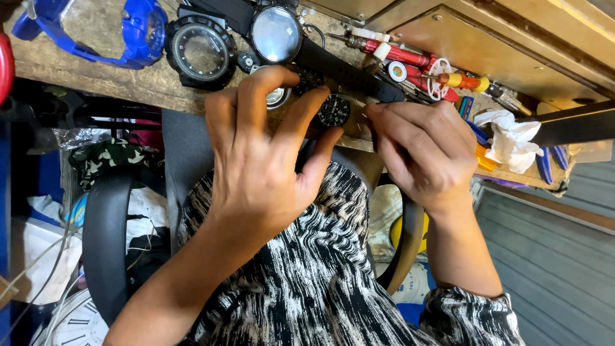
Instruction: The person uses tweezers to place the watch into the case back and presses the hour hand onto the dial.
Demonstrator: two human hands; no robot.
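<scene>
Fingers [301,115] of left hand [256,160] pinched shut around small black watch [334,110] at bench [83,74] edge, right hand [423,150] closed on thin tool just beside it; watch looked light, stiff, fragile-faced, so best gripped by case rim.

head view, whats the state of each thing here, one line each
left hand: fingers curled round a small black watch, gripping it
right hand: pinched shut at the watch's edge; any tool hidden
small black watch: held, dial facing up
blue watch case: lying on the bench, no dial inside
black bezel ring: lying flat, empty
magnifier: resting lens up
white tissue: crumpled
</scene>
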